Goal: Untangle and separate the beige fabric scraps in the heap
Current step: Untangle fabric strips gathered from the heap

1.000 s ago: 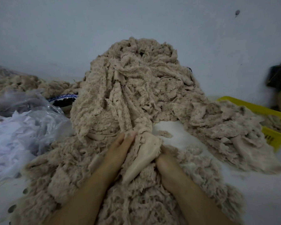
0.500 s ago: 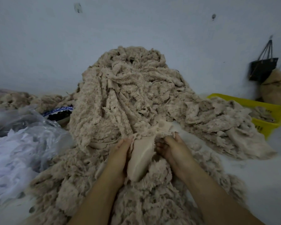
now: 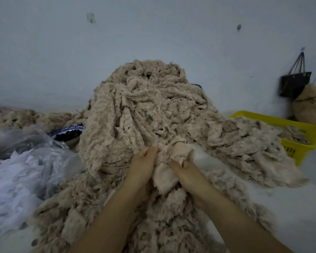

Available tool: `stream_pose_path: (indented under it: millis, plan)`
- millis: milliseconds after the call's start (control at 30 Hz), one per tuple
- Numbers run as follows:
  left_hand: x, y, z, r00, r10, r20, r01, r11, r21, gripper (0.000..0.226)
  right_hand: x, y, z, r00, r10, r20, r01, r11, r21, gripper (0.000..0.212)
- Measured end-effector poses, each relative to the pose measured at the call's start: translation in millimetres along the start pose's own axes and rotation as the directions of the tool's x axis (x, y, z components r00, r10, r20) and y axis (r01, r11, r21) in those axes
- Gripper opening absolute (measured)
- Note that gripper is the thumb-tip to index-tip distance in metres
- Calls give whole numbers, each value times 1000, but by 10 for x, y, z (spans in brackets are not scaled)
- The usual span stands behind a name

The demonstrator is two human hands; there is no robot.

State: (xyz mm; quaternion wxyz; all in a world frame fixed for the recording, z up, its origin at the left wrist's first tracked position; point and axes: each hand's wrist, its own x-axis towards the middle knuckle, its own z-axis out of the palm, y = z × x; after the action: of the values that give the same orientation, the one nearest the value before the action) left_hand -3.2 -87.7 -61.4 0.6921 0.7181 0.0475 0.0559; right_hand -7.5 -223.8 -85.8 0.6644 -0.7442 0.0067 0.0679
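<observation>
A tall heap of fluffy beige fabric scraps (image 3: 144, 110) rises in the middle and spreads toward me and to the right. At its foot lies a smoother beige scrap (image 3: 167, 177), still knotted into the heap at its upper end. My left hand (image 3: 141, 166) grips the scrap's left edge with curled fingers. My right hand (image 3: 187, 173) pinches its right side, thumb and fingers folded into the cloth. Both hands are close together, with the scrap between them.
A yellow plastic basket (image 3: 299, 141) with beige scraps stands at the right. Crumpled clear plastic bags (image 3: 24, 168) lie at the left, beside a blue-rimmed bowl (image 3: 67, 134). A dark bag (image 3: 294, 83) hangs on the wall over a stuffed sack (image 3: 310, 106). More scraps (image 3: 16, 117) lie far left.
My hands have risen slightly with the scrap, and the right hand has come in from the scrap's side to pinch its upper right part. The camera has tilted up and swung right.
</observation>
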Motion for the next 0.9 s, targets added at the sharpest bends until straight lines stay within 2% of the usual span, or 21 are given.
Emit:
stream_pose_path:
  millis: [67,100,133,167,200,233,267,300,333,400,500,600,667,733,833,900]
  plan:
    - [36,-39,-36,999,23,-38,-21,999,30,32,55,16,-65,1000,16,26,-14,996,-85,19]
    - [52,-68,-39,998,51,-47,-47,995,87,27,74,-35,-124,999,-28,27,29,999,-27,19]
    - [73,-108,-38,996,83,-36,-75,981,178,24,108,-98,-206,994,-113,-7,113,986,125,21]
    - [88,-154,-34,994,105,-6,-99,954,283,25,155,-185,-314,981,-175,-79,192,909,370,28]
    - [96,-207,-31,994,106,33,-111,914,390,30,227,-246,-419,969,-173,-175,244,778,580,35]
    - [98,-258,-28,994,90,62,-108,870,481,37,289,-270,-487,955,-131,-265,279,697,660,35]
    - [104,-306,-25,995,65,80,-97,839,535,44,328,-237,-496,941,-98,-325,293,715,634,30]
    - [120,-350,-18,995,50,89,-92,828,553,46,324,-169,-435,937,-87,-340,261,820,510,23]
    - [137,-370,-6,994,44,98,-92,826,557,40,326,-37,-337,941,-91,-327,202,923,326,17]
    - [171,-373,40,993,26,116,-91,793,603,24,318,185,-156,964,-95,-247,97,995,-4,13]
    - [179,-392,59,991,2,133,-92,733,674,27,322,276,-69,981,-132,-144,79,942,-325,11]
    - [135,-453,21,991,62,118,-119,806,579,29,314,262,-28,980,-187,-73,121,840,-529,11]
    - [74,-461,3,994,100,53,-113,875,471,27,275,276,34,974,-225,-5,180,791,-585,12]
    - [16,-453,4,990,139,31,-140,916,375,25,223,268,73,972,-235,18,212,837,-504,19]
    - [-84,-440,5,984,122,130,-152,954,257,24,156,240,72,966,-258,-5,245,922,-300,36]
    - [-131,-460,-16,980,96,176,-140,957,255,26,121,246,51,954,-298,-34,278,921,-272,38]
